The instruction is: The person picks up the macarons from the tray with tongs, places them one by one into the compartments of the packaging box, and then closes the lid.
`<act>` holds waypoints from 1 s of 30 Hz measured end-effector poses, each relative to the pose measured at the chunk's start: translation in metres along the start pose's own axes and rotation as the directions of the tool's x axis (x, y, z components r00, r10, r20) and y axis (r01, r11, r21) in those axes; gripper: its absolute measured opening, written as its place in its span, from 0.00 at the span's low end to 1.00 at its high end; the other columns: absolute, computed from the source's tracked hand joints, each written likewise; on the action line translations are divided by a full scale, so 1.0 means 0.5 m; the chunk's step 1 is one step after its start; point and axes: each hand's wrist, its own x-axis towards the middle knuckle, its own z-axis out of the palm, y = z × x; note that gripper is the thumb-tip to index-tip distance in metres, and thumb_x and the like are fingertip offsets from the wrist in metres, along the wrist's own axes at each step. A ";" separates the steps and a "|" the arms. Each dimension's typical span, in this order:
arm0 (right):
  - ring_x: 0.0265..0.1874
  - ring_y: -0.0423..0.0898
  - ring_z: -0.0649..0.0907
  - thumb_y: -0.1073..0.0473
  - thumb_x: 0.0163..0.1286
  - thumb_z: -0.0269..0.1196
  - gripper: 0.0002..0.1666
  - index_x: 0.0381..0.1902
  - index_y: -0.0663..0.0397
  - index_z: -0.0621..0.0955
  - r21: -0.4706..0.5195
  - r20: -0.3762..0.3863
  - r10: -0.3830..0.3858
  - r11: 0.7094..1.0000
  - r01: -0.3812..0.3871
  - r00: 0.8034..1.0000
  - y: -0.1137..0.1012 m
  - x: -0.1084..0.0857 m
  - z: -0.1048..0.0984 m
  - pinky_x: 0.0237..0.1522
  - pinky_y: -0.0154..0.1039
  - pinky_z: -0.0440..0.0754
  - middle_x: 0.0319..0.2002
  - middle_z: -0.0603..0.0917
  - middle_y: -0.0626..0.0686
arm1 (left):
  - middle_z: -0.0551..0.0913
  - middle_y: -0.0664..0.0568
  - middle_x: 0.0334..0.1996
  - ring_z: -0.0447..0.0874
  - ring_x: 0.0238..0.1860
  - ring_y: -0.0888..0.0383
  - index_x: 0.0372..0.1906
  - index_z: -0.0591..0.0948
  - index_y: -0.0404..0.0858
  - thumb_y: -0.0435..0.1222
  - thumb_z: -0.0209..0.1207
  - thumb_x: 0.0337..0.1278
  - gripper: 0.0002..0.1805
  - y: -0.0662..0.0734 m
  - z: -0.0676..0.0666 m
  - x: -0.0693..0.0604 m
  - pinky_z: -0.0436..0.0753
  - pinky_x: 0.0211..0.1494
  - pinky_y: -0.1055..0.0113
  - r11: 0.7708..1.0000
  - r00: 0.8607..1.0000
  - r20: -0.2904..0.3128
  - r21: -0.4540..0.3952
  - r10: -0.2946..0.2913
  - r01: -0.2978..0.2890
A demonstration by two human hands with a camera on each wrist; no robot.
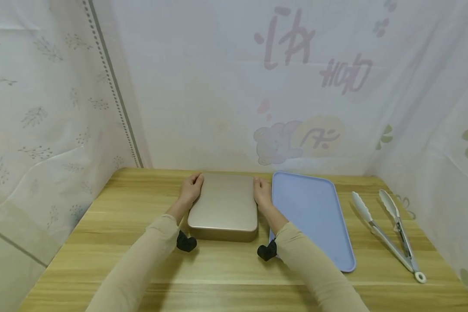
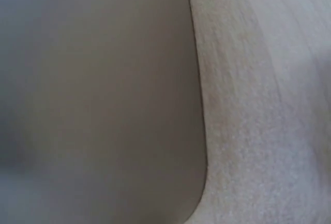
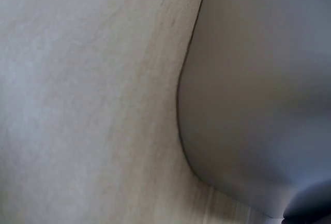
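Observation:
A champagne-gold rectangular tin point(image 1: 224, 203) with rounded corners sits on the table, its smooth flat face upward; whether it is a lidded box or an upturned pan I cannot tell. My left hand point(image 1: 190, 190) grips its left side near the far corner. On the opposite side, my right hand point(image 1: 262, 194) holds it in the same way. Most of the fingers are hidden against the tin's sides. Up close, the left wrist view shows the tin's wall point(image 2: 129, 100) against the wood, and the right wrist view shows a rounded corner point(image 3: 232, 110).
Just right of the tin lies a shallow light-blue tray point(image 1: 312, 216), partly under my right forearm. Farther right, metal tongs point(image 1: 390, 242) with pale scalloped tips lie spread apart. Patterned white cloth point(image 1: 203, 86) hangs behind the wooden table point(image 1: 140, 208) and at both sides.

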 end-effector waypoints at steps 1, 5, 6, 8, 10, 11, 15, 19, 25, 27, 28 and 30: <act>0.36 0.51 0.74 0.57 0.76 0.46 0.21 0.28 0.67 0.75 -0.006 0.002 0.002 1.000 -0.002 1.000 0.000 -0.001 0.000 0.46 0.47 0.74 0.31 0.75 0.59 | 0.69 0.35 0.63 0.65 0.66 0.42 0.64 0.68 0.27 0.39 0.43 0.72 0.24 0.000 0.000 -0.001 0.64 0.69 0.54 1.000 1.000 -0.006 0.001 0.004 -0.004; 0.33 0.49 0.72 0.57 0.76 0.46 0.22 0.25 0.66 0.74 -0.031 0.020 0.003 1.000 -0.003 1.000 0.000 0.000 -0.001 0.39 0.43 0.74 0.27 0.72 0.55 | 0.70 0.34 0.62 0.67 0.64 0.42 0.63 0.70 0.27 0.39 0.43 0.72 0.24 0.000 0.001 -0.003 0.66 0.68 0.53 1.000 1.000 -0.010 -0.001 0.014 -0.014; 0.31 0.48 0.71 0.57 0.76 0.46 0.22 0.22 0.62 0.71 -0.035 0.025 0.001 0.999 0.000 1.000 0.000 -0.001 -0.001 0.36 0.41 0.73 0.24 0.69 0.53 | 0.71 0.33 0.61 0.67 0.64 0.41 0.62 0.70 0.26 0.39 0.43 0.72 0.24 0.000 0.001 -0.003 0.66 0.68 0.53 1.000 1.000 -0.010 -0.002 0.014 -0.014; 0.26 0.46 0.68 0.57 0.76 0.46 0.23 0.18 0.55 0.67 -0.037 0.031 -0.006 0.999 0.007 1.000 0.000 0.000 -0.001 0.30 0.37 0.69 0.21 0.65 0.50 | 0.71 0.33 0.61 0.68 0.63 0.41 0.62 0.70 0.26 0.39 0.44 0.72 0.23 0.000 0.002 -0.003 0.66 0.68 0.53 1.000 1.000 -0.011 -0.008 0.014 -0.014; 0.22 0.44 0.65 0.58 0.76 0.46 0.24 0.16 0.51 0.63 -0.032 0.030 -0.014 0.999 0.015 0.999 0.000 -0.001 -0.002 0.26 0.35 0.64 0.18 0.61 0.48 | 0.72 0.32 0.60 0.69 0.62 0.41 0.61 0.70 0.25 0.39 0.44 0.72 0.23 -0.001 0.002 -0.003 0.67 0.67 0.53 1.000 1.000 -0.015 -0.010 0.016 -0.016; 0.21 0.44 0.64 0.58 0.76 0.46 0.25 0.15 0.50 0.62 -0.031 0.029 -0.019 0.999 0.020 0.999 0.000 -0.001 -0.002 0.25 0.34 0.63 0.17 0.60 0.48 | 0.72 0.32 0.59 0.69 0.61 0.41 0.61 0.71 0.25 0.39 0.44 0.72 0.23 -0.002 0.003 -0.002 0.67 0.67 0.53 1.000 1.000 -0.019 -0.012 0.016 -0.017; 0.19 0.43 0.62 0.59 0.75 0.47 0.25 0.14 0.50 0.60 -0.049 0.006 -0.041 0.998 0.041 0.999 -0.001 -0.002 -0.002 0.22 0.34 0.61 0.16 0.60 0.47 | 0.73 0.32 0.58 0.70 0.60 0.42 0.60 0.71 0.25 0.39 0.45 0.72 0.23 -0.005 0.005 0.001 0.68 0.66 0.53 1.000 0.999 -0.031 -0.004 0.019 -0.019; 0.18 0.43 0.62 0.59 0.75 0.48 0.26 0.14 0.50 0.60 -0.071 -0.013 -0.043 0.997 0.042 0.999 -0.002 -0.006 -0.001 0.22 0.34 0.61 0.15 0.60 0.47 | 0.73 0.33 0.59 0.70 0.61 0.42 0.60 0.72 0.26 0.39 0.45 0.71 0.22 -0.009 0.007 0.001 0.68 0.66 0.53 1.000 0.999 -0.041 0.012 0.020 -0.020; 0.18 0.43 0.62 0.59 0.74 0.49 0.26 0.13 0.50 0.59 -0.083 -0.026 -0.039 0.996 0.037 0.999 -0.002 -0.009 -0.002 0.22 0.34 0.60 0.15 0.60 0.47 | 0.72 0.34 0.60 0.69 0.62 0.43 0.61 0.72 0.27 0.39 0.46 0.71 0.23 -0.010 0.007 0.002 0.67 0.67 0.54 1.000 0.999 -0.040 0.013 0.013 -0.013; 0.18 0.43 0.62 0.58 0.75 0.49 0.26 0.14 0.50 0.60 -0.091 -0.026 -0.040 0.995 0.038 0.999 -0.003 -0.009 -0.002 0.21 0.34 0.61 0.15 0.60 0.47 | 0.72 0.35 0.60 0.69 0.63 0.43 0.61 0.72 0.28 0.40 0.45 0.72 0.23 -0.008 0.006 0.002 0.67 0.67 0.54 1.000 0.999 -0.040 0.012 0.005 -0.005; 0.18 0.43 0.62 0.57 0.75 0.48 0.26 0.14 0.50 0.60 -0.099 -0.025 -0.043 0.994 0.041 0.999 -0.003 -0.008 -0.003 0.21 0.34 0.61 0.15 0.60 0.47 | 0.72 0.35 0.60 0.69 0.63 0.43 0.61 0.72 0.28 0.40 0.45 0.72 0.23 -0.008 0.006 0.003 0.67 0.67 0.54 1.000 0.999 -0.041 0.019 0.003 -0.002; 0.17 0.42 0.62 0.57 0.75 0.48 0.26 0.14 0.51 0.60 -0.115 -0.030 -0.054 0.992 0.051 0.998 -0.004 -0.004 -0.004 0.21 0.34 0.61 0.15 0.61 0.47 | 0.73 0.36 0.60 0.69 0.63 0.43 0.61 0.72 0.30 0.40 0.46 0.71 0.23 -0.004 0.006 0.005 0.67 0.67 0.54 0.999 0.999 -0.048 0.032 0.002 0.000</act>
